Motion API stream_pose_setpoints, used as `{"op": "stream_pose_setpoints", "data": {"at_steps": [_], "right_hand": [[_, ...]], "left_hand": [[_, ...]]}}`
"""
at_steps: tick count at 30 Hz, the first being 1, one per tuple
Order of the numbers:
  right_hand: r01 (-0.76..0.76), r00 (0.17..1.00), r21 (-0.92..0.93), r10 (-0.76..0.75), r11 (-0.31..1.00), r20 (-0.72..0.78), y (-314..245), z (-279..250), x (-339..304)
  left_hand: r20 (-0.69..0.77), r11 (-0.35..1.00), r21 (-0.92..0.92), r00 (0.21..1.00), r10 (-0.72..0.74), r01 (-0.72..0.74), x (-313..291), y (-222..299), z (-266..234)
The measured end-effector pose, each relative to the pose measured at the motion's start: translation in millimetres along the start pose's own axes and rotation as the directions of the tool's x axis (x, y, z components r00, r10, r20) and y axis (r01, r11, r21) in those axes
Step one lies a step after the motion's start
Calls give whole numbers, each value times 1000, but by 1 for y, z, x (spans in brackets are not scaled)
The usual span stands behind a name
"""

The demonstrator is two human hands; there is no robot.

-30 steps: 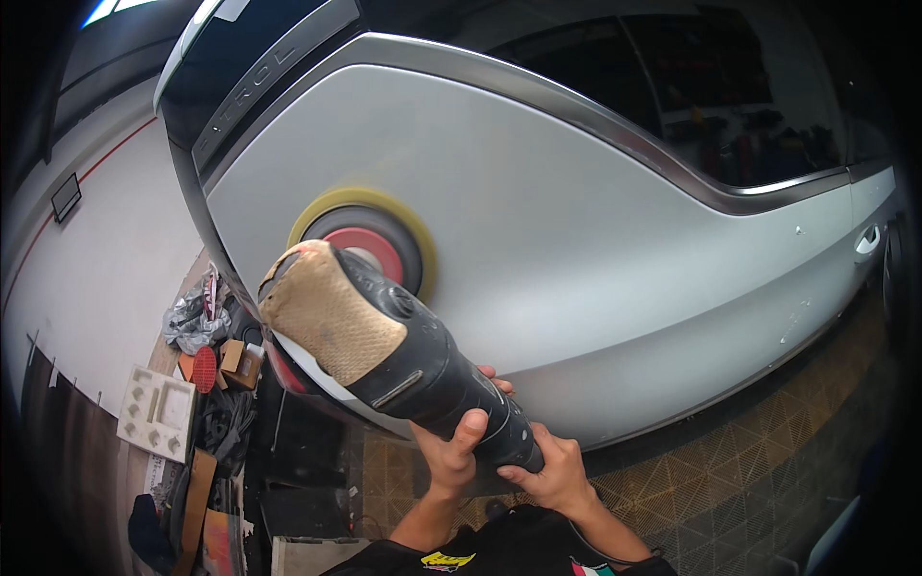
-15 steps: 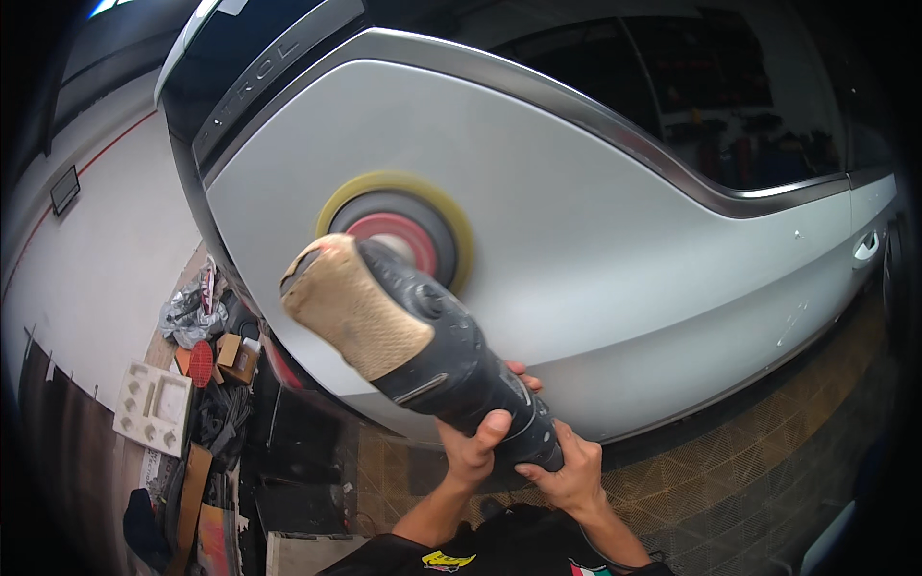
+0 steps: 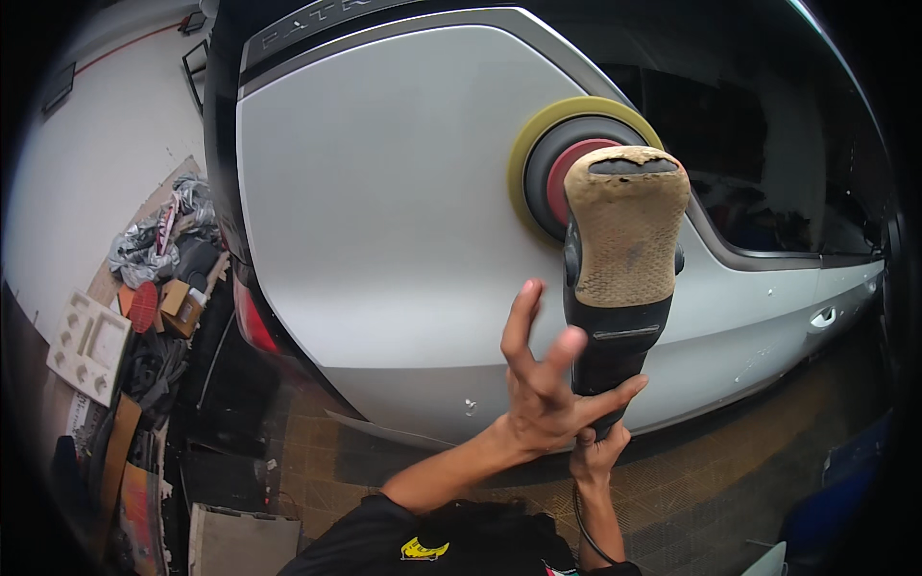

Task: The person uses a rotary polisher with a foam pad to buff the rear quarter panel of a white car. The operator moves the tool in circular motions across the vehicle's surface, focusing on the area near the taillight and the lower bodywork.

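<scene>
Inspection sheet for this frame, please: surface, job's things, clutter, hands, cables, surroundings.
Surface: silver car body panel, smooth; dark window above right.
Job's things: black polisher with worn tan head cover, yellow foam pad flat on the panel.
Clutter: rags, boxes and white foam packing heaped at left.
Hands: left hand open, fingers spread, beside the polisher body; right hand grips the handle end.
Cables: black cord hanging by the right forearm.
Surroundings: tiled floor, white wall.

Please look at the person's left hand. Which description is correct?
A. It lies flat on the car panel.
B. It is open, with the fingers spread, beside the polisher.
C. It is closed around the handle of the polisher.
B: the left hand shows spread fingers beside the polisher; only the right hand grips it.
</scene>
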State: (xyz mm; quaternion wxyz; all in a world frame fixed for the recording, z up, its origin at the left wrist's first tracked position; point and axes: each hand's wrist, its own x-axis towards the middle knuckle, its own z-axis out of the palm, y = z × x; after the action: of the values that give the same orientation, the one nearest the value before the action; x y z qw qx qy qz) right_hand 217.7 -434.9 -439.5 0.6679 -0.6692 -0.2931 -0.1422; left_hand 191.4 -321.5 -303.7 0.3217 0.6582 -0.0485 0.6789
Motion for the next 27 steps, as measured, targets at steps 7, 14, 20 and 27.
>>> {"op": "stream_pose_setpoints", "data": {"at_steps": [7, 14, 20, 27], "right_hand": [[-135, 989, 74, 129, 988, 78, -15, -2, 12], [-177, 963, 111, 149, 978, 223, -67, 36, 36], [-133, 888, 58, 93, 989, 451, -102, 72, 50], [92, 750, 137, -159, 986, 643, -113, 78, 69]], "left_hand": [[386, 760, 309, 805, 450, -572, 44, -17, 12], [305, 803, 138, 796, 523, -580, 113, -31, -24], [345, 705, 359, 788, 509, -612, 155, -27, -91], [244, 654, 540, 842, 481, -530, 160, -28, -144]]}}
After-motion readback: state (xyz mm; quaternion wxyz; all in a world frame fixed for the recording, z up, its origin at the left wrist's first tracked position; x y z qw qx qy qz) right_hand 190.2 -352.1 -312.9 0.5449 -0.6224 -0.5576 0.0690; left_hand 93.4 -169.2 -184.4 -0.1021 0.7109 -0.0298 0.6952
